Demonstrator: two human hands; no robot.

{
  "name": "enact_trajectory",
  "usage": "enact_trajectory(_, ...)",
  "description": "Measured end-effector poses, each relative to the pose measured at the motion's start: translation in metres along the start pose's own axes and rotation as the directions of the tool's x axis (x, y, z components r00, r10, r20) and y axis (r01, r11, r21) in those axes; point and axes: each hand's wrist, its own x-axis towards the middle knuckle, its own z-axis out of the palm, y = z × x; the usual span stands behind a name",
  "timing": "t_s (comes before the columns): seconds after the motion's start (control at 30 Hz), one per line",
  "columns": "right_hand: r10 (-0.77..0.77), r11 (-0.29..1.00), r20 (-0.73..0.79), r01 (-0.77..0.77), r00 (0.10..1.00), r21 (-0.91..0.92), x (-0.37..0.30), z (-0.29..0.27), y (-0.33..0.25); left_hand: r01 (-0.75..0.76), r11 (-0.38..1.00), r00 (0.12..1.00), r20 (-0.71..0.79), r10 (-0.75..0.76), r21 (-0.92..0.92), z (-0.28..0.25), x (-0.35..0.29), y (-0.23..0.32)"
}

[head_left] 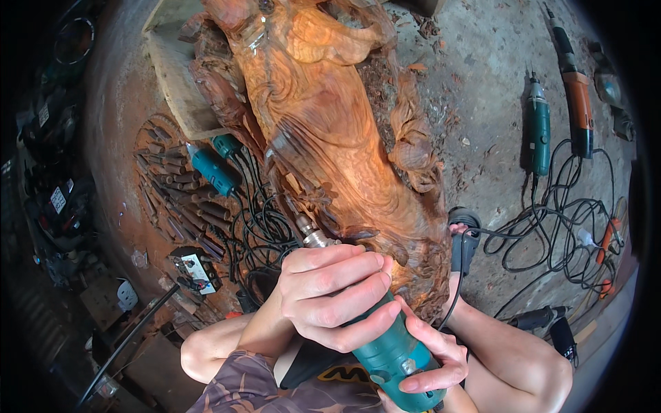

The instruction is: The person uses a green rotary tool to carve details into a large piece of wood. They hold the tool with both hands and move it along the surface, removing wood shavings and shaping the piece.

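Note:
A large carved piece of reddish-brown wood (344, 138) stretches away from me, with flowing folds and swirling grain. Both my hands hold one green die grinder (385, 347). My left hand (337, 289) wraps its fingers over the front of the body, just behind the metal collet. Around the rear of the body closes my right hand (441, 358), thumb along the near side. The collet (313, 234) points up and left at the carving's lower left edge; whether the bit touches the wood I cannot tell.
Left lie several wooden-handled chisels (186, 186), another green grinder (212, 171), tangled black cables (258, 220) and a power strip (196, 272). Right are a green grinder (538, 131), an orange-and-black power tool (578, 110) and looped cords (551, 234). Wood chips litter the concrete floor (496, 76).

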Motion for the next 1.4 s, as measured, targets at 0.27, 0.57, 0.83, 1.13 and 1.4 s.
enact_trajectory(0.27,-0.070,0.997,0.006,0.070,0.998,0.022,0.008,0.001,0.001,0.017,1.000,1.000,-0.016,-0.017,0.012,-0.001,-0.002,0.001)
enact_trajectory(0.57,-0.060,0.998,-0.119,0.058,0.991,-0.018,-0.030,0.007,0.015,0.051,0.999,0.999,0.012,-0.051,0.005,-0.004,0.001,0.002)
enact_trajectory(0.83,-0.134,0.981,-0.062,0.124,0.989,-0.147,0.010,0.018,0.001,0.109,0.993,0.993,0.033,-0.111,0.042,-0.004,-0.002,0.008)
enact_trajectory(1.13,-0.018,0.955,-0.203,-0.044,0.979,-0.293,-0.022,0.021,0.008,0.173,0.982,0.980,0.084,-0.179,0.068,-0.011,0.004,0.009)
enact_trajectory(1.4,-0.083,0.984,-0.063,0.072,0.995,-0.162,0.011,0.012,0.005,0.139,0.988,0.988,0.052,-0.142,0.060,-0.005,0.003,0.004)
